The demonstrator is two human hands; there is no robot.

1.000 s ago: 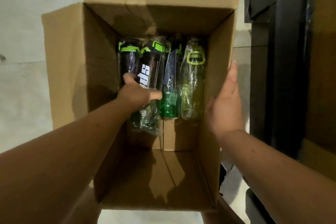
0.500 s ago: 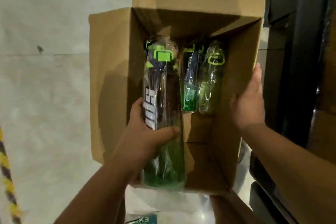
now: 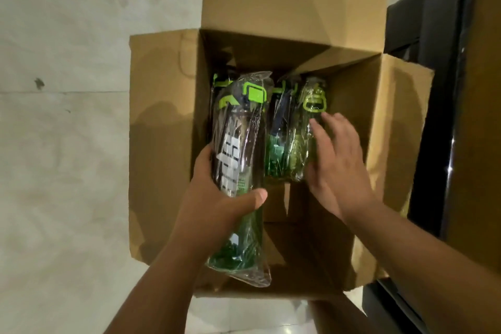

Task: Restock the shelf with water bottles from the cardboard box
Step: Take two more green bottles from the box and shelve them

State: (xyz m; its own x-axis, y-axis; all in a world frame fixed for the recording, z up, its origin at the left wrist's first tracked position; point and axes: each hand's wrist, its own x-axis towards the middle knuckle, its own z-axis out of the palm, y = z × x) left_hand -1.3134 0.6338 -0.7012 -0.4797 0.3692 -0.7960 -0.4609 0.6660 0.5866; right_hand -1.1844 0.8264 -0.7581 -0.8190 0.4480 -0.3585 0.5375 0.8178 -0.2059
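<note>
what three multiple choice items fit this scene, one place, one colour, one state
1. Where is the right grip? A on the floor; B over the yellow-green bottle in the box; C on a folded flap.
2. Lettering on the held bottle? A red; B white; C yellow.
3. The left grip is? A gripping the held bottle; B empty; C pressing a flap.
Key: B, its fingers reach over that bottle; B, white letters show on its dark side; A, fingers and thumb curl round it.
</note>
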